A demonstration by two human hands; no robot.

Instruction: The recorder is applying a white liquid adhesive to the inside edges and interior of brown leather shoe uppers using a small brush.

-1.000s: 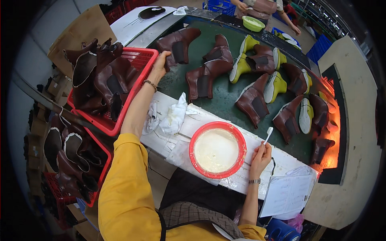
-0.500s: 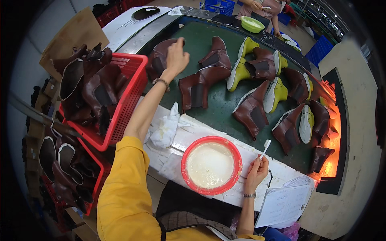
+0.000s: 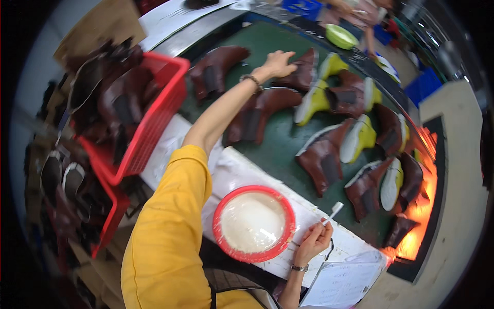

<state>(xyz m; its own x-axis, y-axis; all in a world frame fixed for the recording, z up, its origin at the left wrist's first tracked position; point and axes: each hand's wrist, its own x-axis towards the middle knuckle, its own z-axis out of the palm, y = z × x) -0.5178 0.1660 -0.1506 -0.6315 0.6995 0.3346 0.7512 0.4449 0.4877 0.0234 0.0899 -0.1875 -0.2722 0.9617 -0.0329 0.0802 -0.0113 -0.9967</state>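
My left hand reaches across the green surface, fingers stretched out, at a brown boot upper. Whether the fingertips touch it, I cannot tell. Under my left forearm lies a second brown upper with a dark elastic side panel, and a third brown upper lies to its left. My right hand is closed on a white toothbrush, held bristles up over the white ledge. To the left of that hand, a red basin holds a creamy white liquid.
Several brown uppers and yellow-green soles cover the right of the green conveyor belt, near a glowing orange heater opening. Red crates of uppers stand left. Papers lie front right. Across the belt are a person and a green bowl.
My left hand has moved right, from the far-left upper to the one by the yellow-green soles. My right hand still holds the toothbrush. The whole view has shifted slightly.
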